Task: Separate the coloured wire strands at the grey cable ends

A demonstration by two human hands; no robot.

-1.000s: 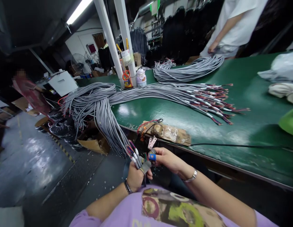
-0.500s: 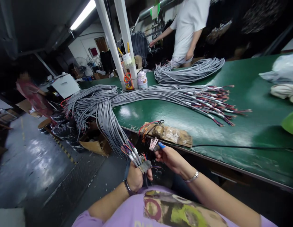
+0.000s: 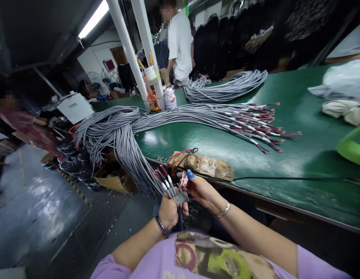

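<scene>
A: What is finished at the green table (image 3: 310, 159)?

B: Stripping, it seems, on the ends in plain view. The cable bundle (image 3: 180, 114) stretches left to right, its coloured wires splayed past white sleeves at the right end.

A: And in the hands?

B: The left hand (image 3: 168, 212) is closed around several gray cables (image 3: 170, 192) just off the table's near edge — sleeved ends up, wires bared. The right hand (image 3: 201, 191) has its fingertips at a pink clip (image 3: 184, 180), near those wires; whether it pinches or only touches, I cannot tell.

A: So what remains?

B: The handful appears unfinished — mid-handling. The far coil (image 3: 226, 91) shows bared wires at its left end, but how many cables await work cannot be judged from here.
</scene>
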